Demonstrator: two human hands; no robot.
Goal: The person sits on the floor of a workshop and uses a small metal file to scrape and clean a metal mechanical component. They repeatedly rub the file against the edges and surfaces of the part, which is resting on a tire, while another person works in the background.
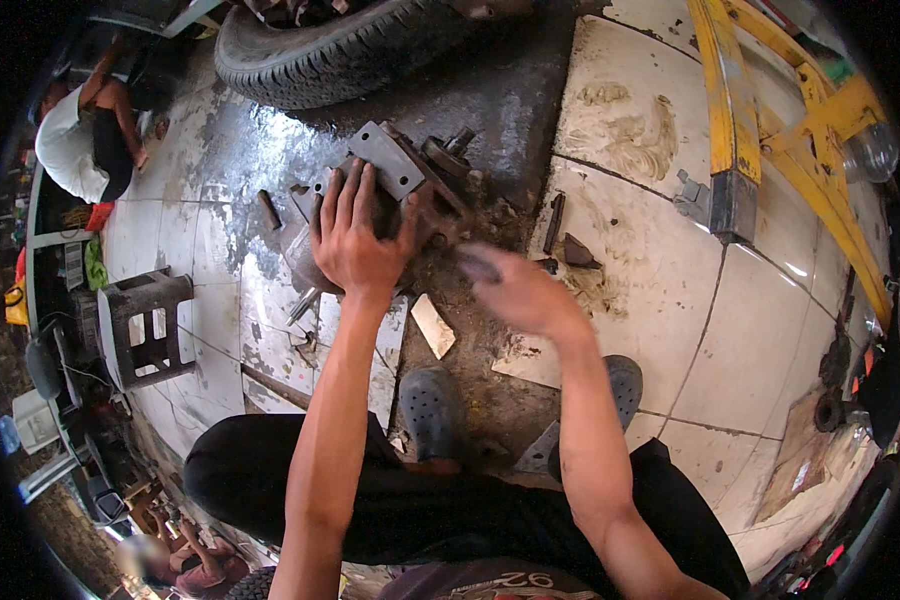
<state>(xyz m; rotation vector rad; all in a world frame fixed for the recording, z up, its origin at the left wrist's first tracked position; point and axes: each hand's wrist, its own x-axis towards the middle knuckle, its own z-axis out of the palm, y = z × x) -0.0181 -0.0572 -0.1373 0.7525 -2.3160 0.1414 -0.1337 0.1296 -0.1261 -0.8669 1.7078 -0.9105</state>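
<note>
A greasy metal assembly [305, 245] with a shaft poking out lies on the floor in front of me. On its top is a grey metal plate [388, 158] with round holes. My left hand [360, 240] rests flat over the assembly, fingers stretched out against the plate's near edge and thumb apart. Just right of the assembly is my right hand [520, 290], its fingers smeared by motion. Something dark shows at those fingers, but I cannot tell whether it is a held object or grime. A round dark fitting [448, 150] sits at the assembly's far right.
A large tire [340, 60] lies beyond the assembly. Right stands a yellow steel frame [725, 110]; left, a grey plastic stool [145, 330]. A broken tile piece [432, 327] and dark metal scraps [580, 252] lie nearby. One person [85, 145] crouches far left, another [200, 560] lower left.
</note>
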